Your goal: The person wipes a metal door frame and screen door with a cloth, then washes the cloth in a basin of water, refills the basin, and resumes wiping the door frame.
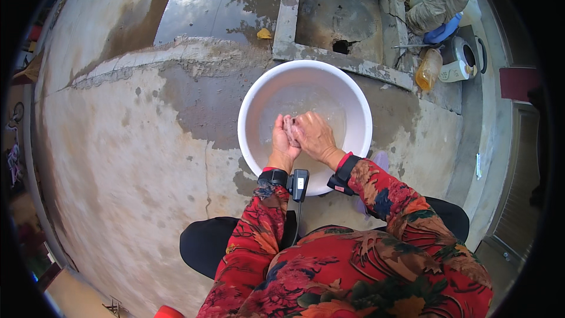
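A white round basin (249, 101) with shallow, slightly cloudy water stands on the wet concrete in front of me. Over its middle my two hands are pressed together. My left hand (283, 148) is turned palm up and curled, its thumb pointing away from me. My right hand (318, 135) lies bent across the left fingers from the right side. Between them shows a small, wet, pinkish patch; whether it is a held thing or just fingers, I cannot tell. Both hands are closed, and most fingertips are hidden.
Beyond the basin lies a low concrete trough (338, 20) with a drain hole. A yellow-brown plastic bottle (428, 70), a blue container (442, 30) and a pale jug (454, 72) stand at the right. A puddle (200, 6) and a yellow leaf (264, 33) lie at far left.
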